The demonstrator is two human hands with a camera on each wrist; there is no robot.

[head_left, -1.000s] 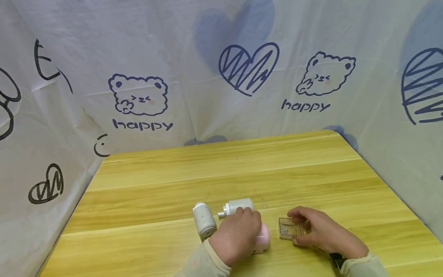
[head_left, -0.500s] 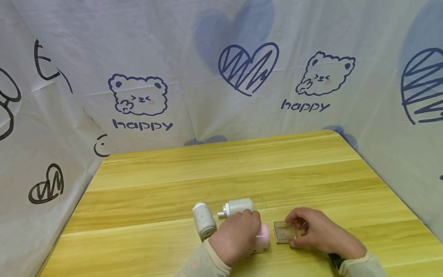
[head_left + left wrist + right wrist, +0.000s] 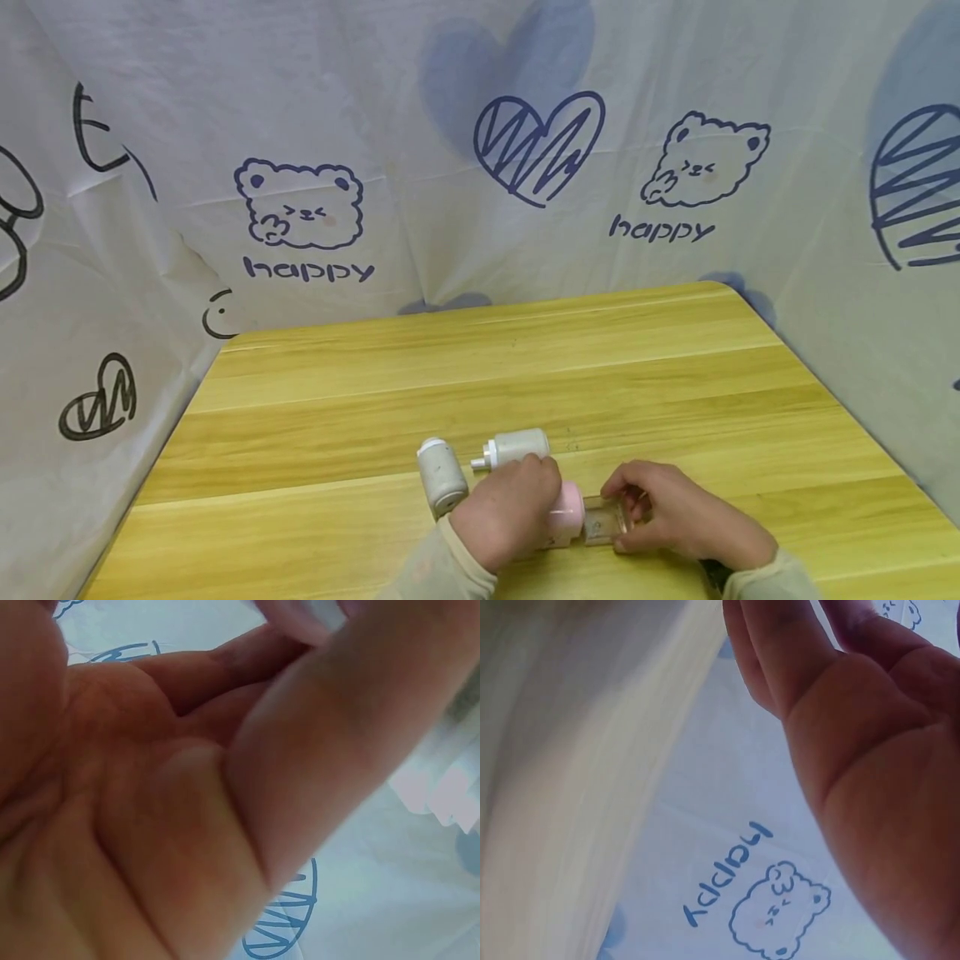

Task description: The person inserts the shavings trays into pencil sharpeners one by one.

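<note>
In the head view my left hand (image 3: 510,512) holds a pink rounded object (image 3: 567,510) on the table, its fingers bent over it and hiding most of it. Just to the right, my right hand (image 3: 671,512) pinches a small clear brownish plastic box (image 3: 602,523) between thumb and fingers. The box's left end meets the right side of the pink object; whether it is inserted cannot be seen. A sliver of the pink object (image 3: 304,619) shows at the top of the left wrist view. The right wrist view shows part of the right hand (image 3: 870,750), not the box.
Behind the left hand lies a grey-white bottle (image 3: 517,446) with a white nozzle pointing left. A second grey-white bottle (image 3: 442,477) lies left of it, close to the left wrist. The wooden table (image 3: 480,375) is enclosed by printed white cloth (image 3: 420,125).
My right hand has moved left and slightly nearer, carrying the clear box from a gap away up against the pink object. The left hand has stayed nearly still on the pink object.
</note>
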